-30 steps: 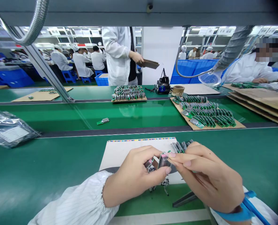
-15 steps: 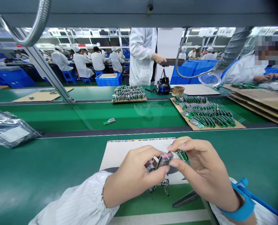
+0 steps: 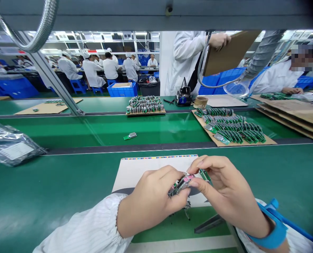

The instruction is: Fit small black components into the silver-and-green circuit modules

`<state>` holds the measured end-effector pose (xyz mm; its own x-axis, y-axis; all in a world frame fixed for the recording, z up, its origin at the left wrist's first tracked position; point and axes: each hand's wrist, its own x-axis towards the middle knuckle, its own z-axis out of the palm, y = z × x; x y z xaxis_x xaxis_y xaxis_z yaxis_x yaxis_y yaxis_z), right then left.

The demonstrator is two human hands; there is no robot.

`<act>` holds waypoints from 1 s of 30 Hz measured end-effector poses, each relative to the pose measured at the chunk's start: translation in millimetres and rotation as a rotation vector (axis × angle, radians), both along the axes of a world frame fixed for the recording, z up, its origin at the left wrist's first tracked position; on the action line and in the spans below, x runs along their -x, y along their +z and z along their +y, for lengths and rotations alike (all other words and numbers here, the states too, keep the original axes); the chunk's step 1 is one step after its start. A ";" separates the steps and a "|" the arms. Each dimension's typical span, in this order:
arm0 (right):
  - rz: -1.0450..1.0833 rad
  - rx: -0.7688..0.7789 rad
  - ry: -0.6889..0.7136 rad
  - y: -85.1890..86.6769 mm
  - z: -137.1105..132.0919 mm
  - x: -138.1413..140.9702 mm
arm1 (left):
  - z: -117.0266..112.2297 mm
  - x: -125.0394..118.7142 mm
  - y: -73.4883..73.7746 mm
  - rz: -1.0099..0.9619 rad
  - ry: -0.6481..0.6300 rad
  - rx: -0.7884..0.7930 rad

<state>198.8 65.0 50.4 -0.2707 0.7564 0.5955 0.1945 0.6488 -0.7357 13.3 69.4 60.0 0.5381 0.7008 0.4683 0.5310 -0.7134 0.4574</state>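
My left hand (image 3: 153,196) is closed on a small circuit board module (image 3: 185,181) with a pink part and metal edges, held above a white sheet (image 3: 151,168). Other small parts beside it are mostly hidden by my fingers. The thumb and fingertips of my right hand (image 3: 225,191) meet the module's right end. Within the curl of the right fingers sits a green circuit board (image 3: 205,175). Below the hands, some small black and white parts (image 3: 187,207) lie near the sheet's front edge, partly covered.
A lone circuit board (image 3: 130,136) lies on the green belt (image 3: 66,130). Cardboard trays with rows of boards stand at the right (image 3: 230,128) and behind the belt (image 3: 146,105). A plastic bag (image 3: 14,147) lies left, stacked cardboard (image 3: 296,116) right. A co-worker holds a cardboard sheet (image 3: 225,52).
The module between my hands has tipped lower, and my fingers have shifted slightly. On the belt the lone board has moved right. The standing co-worker has moved right, with cardboard raised.
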 end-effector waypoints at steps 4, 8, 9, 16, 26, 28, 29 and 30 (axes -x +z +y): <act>-0.005 -0.010 0.025 1.2 -0.3 1.6 | -0.7 -0.1 -1.0 0.035 0.006 -0.127; -0.017 0.001 0.034 2.6 -0.5 1.9 | -0.4 -0.8 -0.6 0.091 0.022 -0.236; -0.020 0.003 0.036 2.9 -0.5 1.9 | -0.5 -1.1 -0.7 0.106 0.032 -0.255; -0.043 0.008 0.034 4.1 0.7 2.4 | -2.3 -2.4 -5.1 0.224 0.069 -0.364; -0.071 0.038 -0.018 4.6 3.7 2.2 | -3.8 -3.3 -5.5 0.281 0.117 -0.444; -0.075 0.040 -0.019 4.7 5.5 1.9 | -3.2 -3.9 -6.0 0.281 0.121 -0.432; -0.076 0.043 -0.017 5.0 6.3 1.2 | -2.9 -4.1 -6.1 0.277 0.124 -0.420; -0.078 0.045 -0.010 5.5 7.0 0.1 | -2.7 -4.3 -6.1 0.272 0.122 -0.406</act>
